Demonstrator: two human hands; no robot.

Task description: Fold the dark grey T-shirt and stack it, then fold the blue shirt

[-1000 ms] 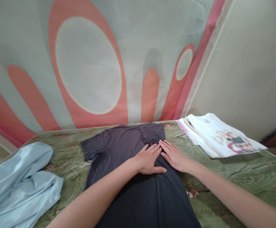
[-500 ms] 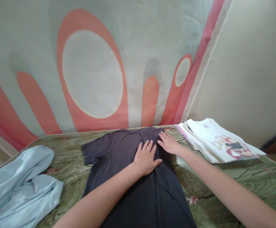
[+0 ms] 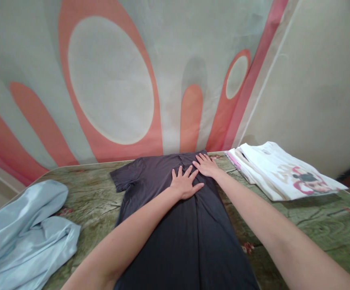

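Note:
A dark T-shirt (image 3: 165,237) lies spread on the table, one short sleeve out to the left and its right side folded inward along a lengthwise edge. My left hand (image 3: 184,186) rests flat on the upper middle of the shirt, fingers spread. Just beyond it to the right, my right hand (image 3: 205,165) lies with fingers stretched over the shirt's upper right corner. Neither hand grips the cloth. The near end of the shirt runs out of the bottom of the view.
A stack of folded shirts (image 3: 283,171), a white printed one on top, sits at the right. Crumpled pale blue cloth (image 3: 33,233) lies at the left. The table (image 3: 93,197) has a green wood-patterned cover and meets a patterned wall (image 3: 171,60) at the back.
My right hand has moved left onto the shirt's upper right corner, closer to my left hand. The shirt's left sleeve sits slightly further right. The view has shifted a little.

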